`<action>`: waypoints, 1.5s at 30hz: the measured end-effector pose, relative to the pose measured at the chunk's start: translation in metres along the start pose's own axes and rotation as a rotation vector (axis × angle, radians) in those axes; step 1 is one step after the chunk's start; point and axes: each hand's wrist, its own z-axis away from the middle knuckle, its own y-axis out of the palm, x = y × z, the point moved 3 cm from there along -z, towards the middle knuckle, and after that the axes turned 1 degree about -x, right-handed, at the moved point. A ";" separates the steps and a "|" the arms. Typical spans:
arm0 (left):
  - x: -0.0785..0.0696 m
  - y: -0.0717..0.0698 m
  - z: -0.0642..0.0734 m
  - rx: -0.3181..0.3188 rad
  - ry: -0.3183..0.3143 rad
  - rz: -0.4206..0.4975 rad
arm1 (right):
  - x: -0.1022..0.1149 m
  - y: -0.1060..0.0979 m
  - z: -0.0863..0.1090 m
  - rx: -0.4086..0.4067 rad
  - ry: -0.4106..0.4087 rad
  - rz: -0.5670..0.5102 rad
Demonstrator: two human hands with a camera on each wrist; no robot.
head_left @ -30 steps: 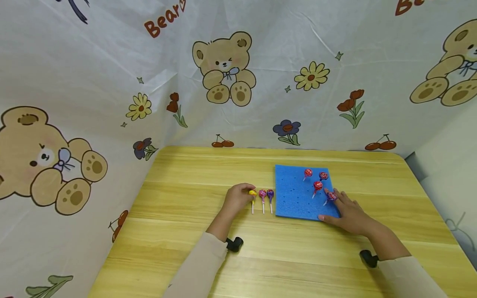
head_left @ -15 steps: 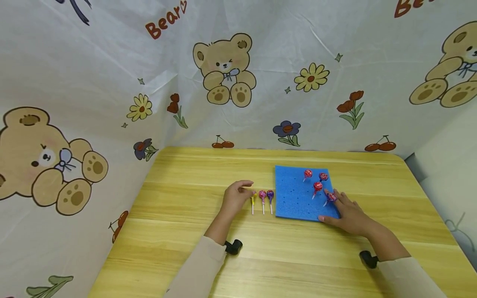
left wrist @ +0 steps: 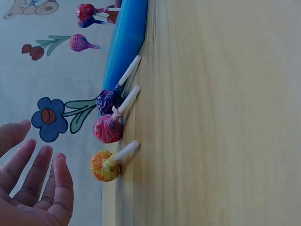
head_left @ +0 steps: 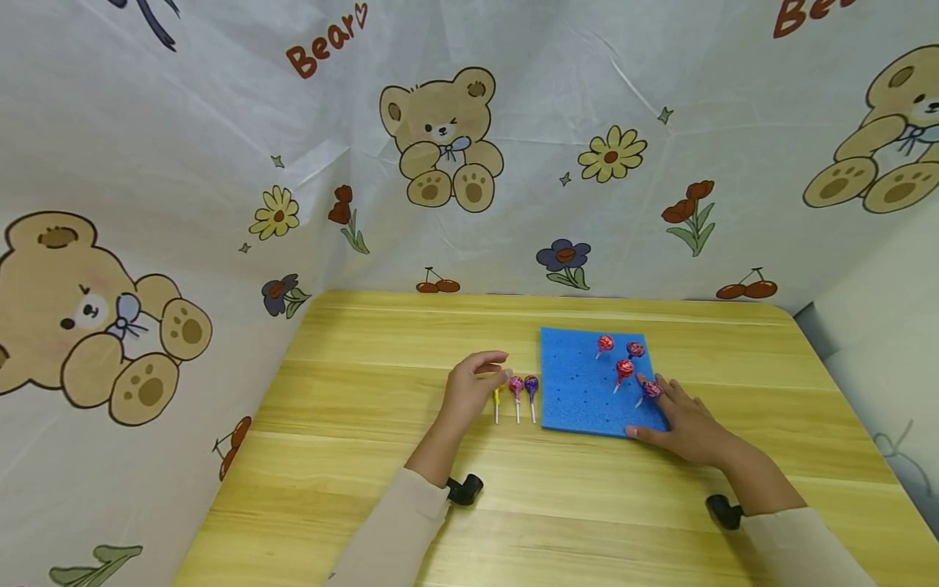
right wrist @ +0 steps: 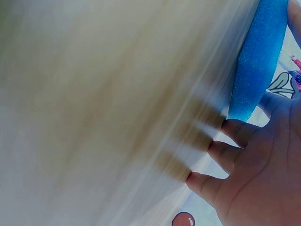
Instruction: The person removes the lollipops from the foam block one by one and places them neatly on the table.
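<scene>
My left hand [head_left: 464, 395] hovers over a yellow lollipop [left wrist: 105, 165], its fingers spread and holding nothing in the left wrist view. Beside that lollipop lie a pink lollipop [left wrist: 107, 128] and a purple lollipop [left wrist: 109, 101], in a row on the table with white sticks toward the person. My right hand [head_left: 693, 425] rests at the right edge of a blue foam board [head_left: 575, 408]. Its thumb lies on the board's near corner, and several of its fingertips touch the table in the right wrist view. A purple-red lollipop [head_left: 650, 390] stands in the board by the right fingers.
More lollipops stand upright in the board: a pink-red lollipop [head_left: 605, 342], a dark red lollipop [head_left: 635, 349] and a red lollipop [head_left: 625, 368]. Small holes dot the foam's left part. Behind the wooden table [head_left: 587, 522] hangs a bear-print cloth [head_left: 513, 244].
The left hand has shifted slightly up and right, its fingers now covering the yellow lollipop's head in the head view. The right hand and board stay put.
</scene>
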 end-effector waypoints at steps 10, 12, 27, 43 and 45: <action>-0.002 0.020 0.002 0.056 0.020 -0.006 | -0.002 0.000 0.002 -0.005 0.002 0.007; -0.002 0.026 0.001 0.073 0.022 0.010 | -0.002 0.001 0.001 -0.004 0.002 0.009; -0.014 0.070 0.008 0.149 0.018 -0.014 | 0.000 0.002 0.001 0.003 -0.001 0.001; -0.028 0.123 0.008 0.217 0.101 -0.101 | -0.001 0.000 0.000 -0.007 0.005 0.016; -0.030 0.129 0.008 0.222 0.105 -0.104 | -0.001 0.000 0.000 -0.011 0.004 0.017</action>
